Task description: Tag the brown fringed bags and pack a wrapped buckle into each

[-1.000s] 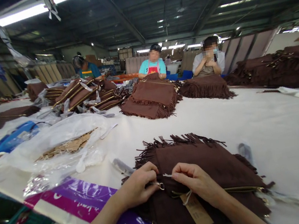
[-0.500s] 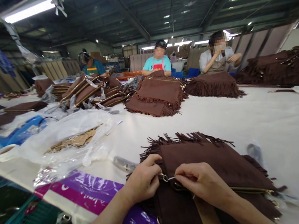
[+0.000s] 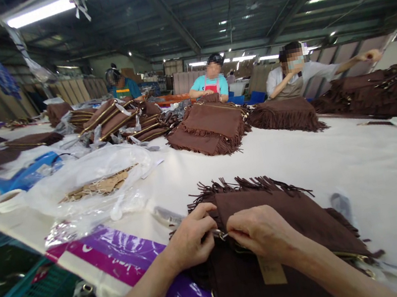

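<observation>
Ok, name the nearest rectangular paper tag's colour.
The tag is light brown, seen best in the head view.

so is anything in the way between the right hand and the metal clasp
Nothing visible blocks it: only what looks like a short bit of white string shows between the right hand and the metal clasp in the left hand. The brown fringed bag lies beneath both hands.

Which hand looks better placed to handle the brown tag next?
Probably the right hand: the brown tag shows just beneath it in the picture, while the left hand is farther off, pinching at the metal clasp.
</observation>
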{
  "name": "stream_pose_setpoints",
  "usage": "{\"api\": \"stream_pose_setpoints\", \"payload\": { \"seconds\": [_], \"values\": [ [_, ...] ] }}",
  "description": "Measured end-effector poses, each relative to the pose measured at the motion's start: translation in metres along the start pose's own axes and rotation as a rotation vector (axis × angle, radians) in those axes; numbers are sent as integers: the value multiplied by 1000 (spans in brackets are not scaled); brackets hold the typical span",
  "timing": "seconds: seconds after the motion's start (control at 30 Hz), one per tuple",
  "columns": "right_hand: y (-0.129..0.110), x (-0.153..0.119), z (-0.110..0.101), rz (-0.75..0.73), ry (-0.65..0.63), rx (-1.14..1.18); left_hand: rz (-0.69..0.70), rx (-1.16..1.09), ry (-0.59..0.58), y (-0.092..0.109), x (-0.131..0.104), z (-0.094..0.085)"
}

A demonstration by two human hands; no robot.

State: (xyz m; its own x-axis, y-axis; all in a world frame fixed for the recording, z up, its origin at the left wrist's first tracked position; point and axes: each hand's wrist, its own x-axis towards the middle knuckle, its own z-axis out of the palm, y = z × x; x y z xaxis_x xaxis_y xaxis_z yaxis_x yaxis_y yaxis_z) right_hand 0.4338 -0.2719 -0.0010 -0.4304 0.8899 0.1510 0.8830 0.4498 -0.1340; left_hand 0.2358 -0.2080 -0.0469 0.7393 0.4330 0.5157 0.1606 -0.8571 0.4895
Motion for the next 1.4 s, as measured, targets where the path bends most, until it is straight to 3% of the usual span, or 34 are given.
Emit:
{"api": "stream_pose_setpoints", "payload": {
  "seconds": [0.2, 0.43, 0.57, 0.77, 0.97, 1.07, 1.17, 1.3, 1.4],
  "values": [
    [-4, 8, 2, 18, -80, 43, 9, -36, 35, -1, 1, -1],
    [-3, 11, 14, 114, -59, 72, -7, -50, 74, -4, 2, 0],
    [-2, 13, 25, 92, 10, 265, -38, -28, 82, -6, 4, 1],
    [1, 18, 40, 204, 24, 496, -80, 165, 185, 1, 1, -5],
    [4, 18, 40, 207, 34, 549, -124, 420, -37, 17, -12, 5],
    [2, 19, 38, 209, 37, 547, -144, 499, -41, 16, -12, 17],
    [3, 18, 33, 195, 52, 642, -173, 322, 24, 13, -8, 18],
    [12, 14, 28, 249, 17, 1055, -363, -222, 156, 13, 1, -3],
    [16, 13, 28, 311, 31, 1239, -456, -437, 196, 15, 13, -16]
  ]
}}
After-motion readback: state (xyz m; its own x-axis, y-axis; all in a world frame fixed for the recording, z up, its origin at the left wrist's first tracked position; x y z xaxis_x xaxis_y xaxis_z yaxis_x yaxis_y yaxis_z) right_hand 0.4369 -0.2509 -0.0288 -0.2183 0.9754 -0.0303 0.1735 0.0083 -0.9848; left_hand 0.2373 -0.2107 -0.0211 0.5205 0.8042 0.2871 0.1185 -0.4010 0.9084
